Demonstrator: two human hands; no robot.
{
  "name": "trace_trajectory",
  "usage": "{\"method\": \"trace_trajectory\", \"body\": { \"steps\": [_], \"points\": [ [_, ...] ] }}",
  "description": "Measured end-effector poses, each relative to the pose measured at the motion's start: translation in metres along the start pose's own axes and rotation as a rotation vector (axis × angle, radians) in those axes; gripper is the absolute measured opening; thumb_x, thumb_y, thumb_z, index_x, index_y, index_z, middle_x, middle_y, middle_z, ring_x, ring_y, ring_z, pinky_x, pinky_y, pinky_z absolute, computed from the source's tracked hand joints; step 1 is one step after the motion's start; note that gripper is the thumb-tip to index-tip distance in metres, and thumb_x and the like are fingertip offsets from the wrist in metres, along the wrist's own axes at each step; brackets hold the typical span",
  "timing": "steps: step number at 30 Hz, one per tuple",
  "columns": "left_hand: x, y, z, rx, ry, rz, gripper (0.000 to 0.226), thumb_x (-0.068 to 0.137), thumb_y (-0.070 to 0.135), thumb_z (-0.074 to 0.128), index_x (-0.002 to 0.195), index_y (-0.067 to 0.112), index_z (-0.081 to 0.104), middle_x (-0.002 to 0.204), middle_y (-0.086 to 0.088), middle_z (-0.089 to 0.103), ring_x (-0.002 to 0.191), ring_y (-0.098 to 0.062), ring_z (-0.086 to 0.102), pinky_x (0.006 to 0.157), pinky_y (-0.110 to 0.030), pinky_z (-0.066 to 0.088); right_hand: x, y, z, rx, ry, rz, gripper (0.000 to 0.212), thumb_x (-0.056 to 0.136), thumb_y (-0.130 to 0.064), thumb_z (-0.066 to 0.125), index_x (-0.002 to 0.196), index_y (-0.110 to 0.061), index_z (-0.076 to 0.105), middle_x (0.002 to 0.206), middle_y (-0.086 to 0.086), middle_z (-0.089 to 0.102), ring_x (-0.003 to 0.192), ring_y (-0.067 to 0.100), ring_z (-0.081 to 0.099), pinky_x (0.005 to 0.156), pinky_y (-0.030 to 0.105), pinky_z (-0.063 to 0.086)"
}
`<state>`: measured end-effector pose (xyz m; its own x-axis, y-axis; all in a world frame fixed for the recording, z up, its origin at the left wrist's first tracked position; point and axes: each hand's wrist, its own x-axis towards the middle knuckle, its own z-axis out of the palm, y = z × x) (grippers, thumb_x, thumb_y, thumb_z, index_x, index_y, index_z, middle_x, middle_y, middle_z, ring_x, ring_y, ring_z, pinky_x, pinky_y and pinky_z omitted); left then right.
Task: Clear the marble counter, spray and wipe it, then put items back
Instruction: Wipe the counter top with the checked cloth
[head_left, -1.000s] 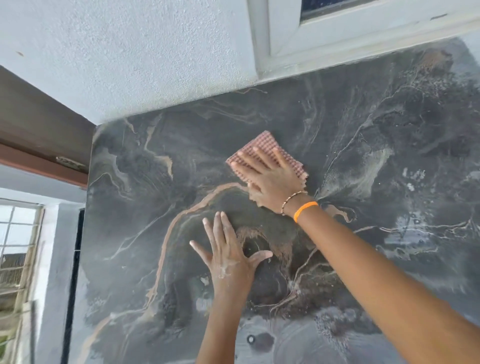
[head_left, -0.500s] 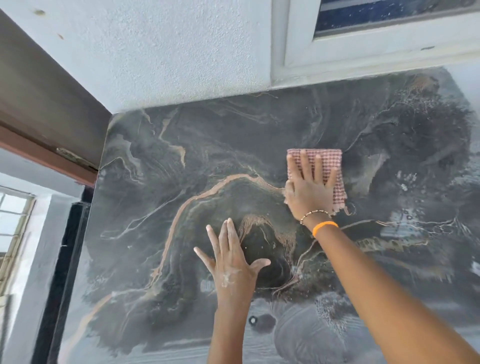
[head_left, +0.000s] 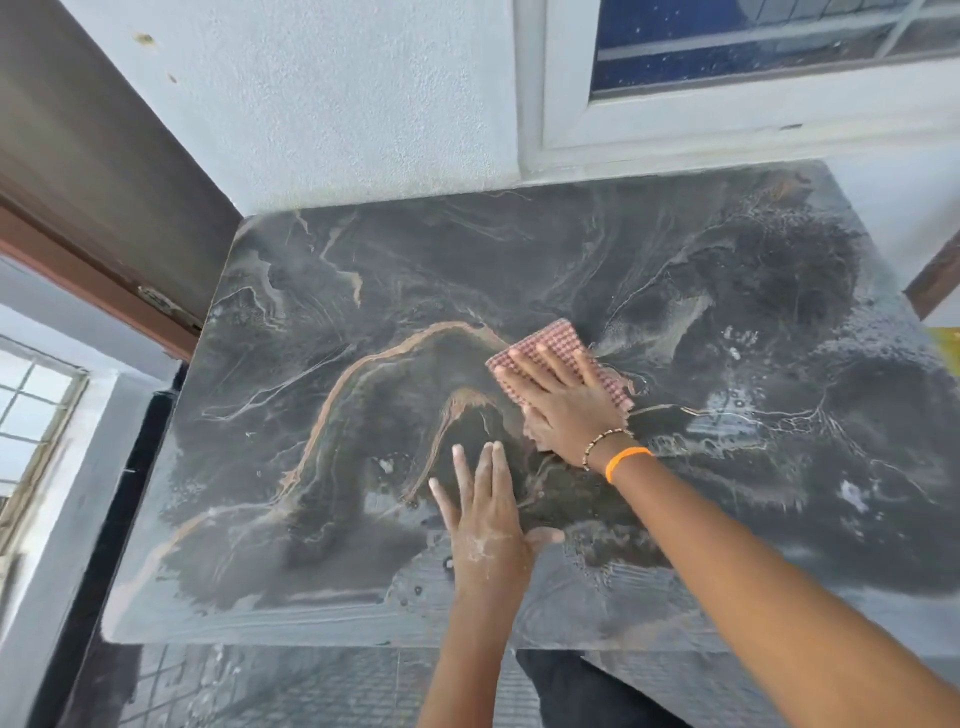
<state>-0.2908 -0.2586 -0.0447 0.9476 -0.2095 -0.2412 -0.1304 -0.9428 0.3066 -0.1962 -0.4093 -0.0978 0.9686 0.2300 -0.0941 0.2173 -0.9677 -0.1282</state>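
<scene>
Right hand (head_left: 563, 402) spread flat on the cloth (head_left: 558, 358), left hand (head_left: 488, 525) splayed at six o'clock on the wet counter (head_left: 311, 415) — that brace could slip.

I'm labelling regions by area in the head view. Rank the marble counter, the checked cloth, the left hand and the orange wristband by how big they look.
1. marble counter
2. left hand, nearer the camera
3. checked cloth, partly covered by the right hand
4. orange wristband

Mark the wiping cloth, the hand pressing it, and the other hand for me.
checkered cloth (head_left: 555, 339): head view, on its exposed far corner.
right hand (head_left: 571, 405): head view, on the back of the hand, flat over the cloth.
left hand (head_left: 488, 535): head view, on the back of the hand, flat on the counter.
</scene>
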Motion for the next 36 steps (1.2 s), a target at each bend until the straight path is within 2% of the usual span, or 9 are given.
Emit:
{"method": "trace_trajectory", "body": {
  "steps": [4,8,14,22,26,28,30,33,36],
  "points": [
    [-0.002,0.032,0.022,0.092,-0.084,0.03,0.112,0.069,0.074,0.04,0.147,0.01,-0.009,0.157,-0.005,-0.013,0.14,-0.031,-0.025,0.105,-0.048,-0.026,-0.053,0.102,-0.006,-0.002,0.015,0.321,0.059,0.095,-0.037,0.025,0.141,-0.042,-0.013,0.158,-0.014,-0.002,0.146,0.018,-0.002,0.117,0.048,-0.004],
    [-0.008,0.05,0.04,0.095,-0.187,-0.013,0.118,0.069,0.07,0.048,0.144,0.006,-0.019,0.154,-0.01,-0.024,0.14,-0.028,-0.026,0.111,-0.048,-0.018,-0.114,0.171,-0.01,0.063,0.028,0.642,0.056,0.096,-0.031,0.025,0.146,-0.04,0.001,0.158,-0.011,0.002,0.147,0.021,0.004,0.118,0.052,0.005],
    [-0.004,0.057,0.039,0.137,-0.211,-0.052,0.121,0.069,0.067,0.054,0.143,0.006,-0.02,0.154,-0.009,-0.024,0.142,-0.028,-0.021,0.114,-0.046,-0.013,-0.139,0.137,-0.009,0.169,0.073,0.955,0.057,0.095,-0.031,0.03,0.147,-0.033,0.007,0.159,-0.003,0.004,0.146,0.029,0.003,0.113,0.06,0.004],
    [-0.004,0.06,0.043,0.177,-0.154,-0.059,0.121,0.066,0.066,0.056,0.145,0.006,-0.013,0.157,-0.01,-0.016,0.145,-0.027,-0.012,0.116,-0.046,-0.007,-0.054,0.047,-0.005,0.168,0.048,0.613,0.062,0.093,-0.037,0.03,0.147,-0.031,0.001,0.159,-0.001,0.001,0.146,0.031,-0.001,0.112,0.06,-0.002],
    [-0.002,0.064,0.041,0.16,-0.173,-0.089,0.123,0.064,0.065,0.06,0.146,0.008,-0.01,0.157,-0.008,-0.014,0.145,-0.025,-0.012,0.116,-0.045,-0.008,-0.028,0.023,-0.008,0.135,-0.022,0.228,0.06,0.094,-0.034,0.033,0.147,-0.035,0.004,0.159,-0.005,0.001,0.146,0.027,-0.003,0.112,0.056,-0.009],
    [-0.001,0.068,0.038,0.166,-0.183,-0.121,0.12,0.066,0.064,0.061,0.146,0.008,-0.009,0.157,-0.008,-0.012,0.145,-0.026,-0.014,0.115,-0.046,-0.008,-0.042,0.031,-0.005,0.09,-0.054,-0.007,0.058,0.095,-0.034,0.032,0.146,-0.038,0.006,0.159,-0.008,0.004,0.147,0.024,-0.003,0.114,0.054,-0.009],
    [0.004,0.08,0.036,0.132,-0.182,-0.154,0.115,0.071,0.062,0.059,0.147,0.009,-0.008,0.158,-0.007,-0.012,0.144,-0.027,-0.015,0.115,-0.047,-0.008,-0.065,0.056,-0.004,0.071,-0.065,-0.125,0.056,0.095,-0.035,0.03,0.146,-0.039,0.007,0.158,-0.01,0.006,0.147,0.02,-0.002,0.115,0.052,-0.006],
    [0.021,0.113,0.038,0.066,-0.154,-0.086,0.113,0.073,0.063,0.056,0.146,0.007,-0.011,0.157,-0.008,-0.013,0.143,-0.028,-0.019,0.115,-0.046,-0.01,-0.097,0.113,-0.004,0.057,-0.031,-0.068,0.058,0.094,-0.034,0.03,0.145,-0.041,0.005,0.158,-0.011,0.008,0.147,0.019,0.001,0.117,0.05,-0.003],
    [0.043,0.154,0.044,0.043,-0.127,0.027,0.112,0.076,0.06,0.057,0.146,0.007,-0.012,0.157,-0.007,-0.014,0.143,-0.026,-0.02,0.114,-0.045,-0.012,-0.122,0.187,-0.012,0.029,0.005,0.139,0.06,0.094,-0.034,0.03,0.144,-0.042,0.001,0.158,-0.012,0.008,0.147,0.019,0.003,0.117,0.05,-0.001]
  ]
}}
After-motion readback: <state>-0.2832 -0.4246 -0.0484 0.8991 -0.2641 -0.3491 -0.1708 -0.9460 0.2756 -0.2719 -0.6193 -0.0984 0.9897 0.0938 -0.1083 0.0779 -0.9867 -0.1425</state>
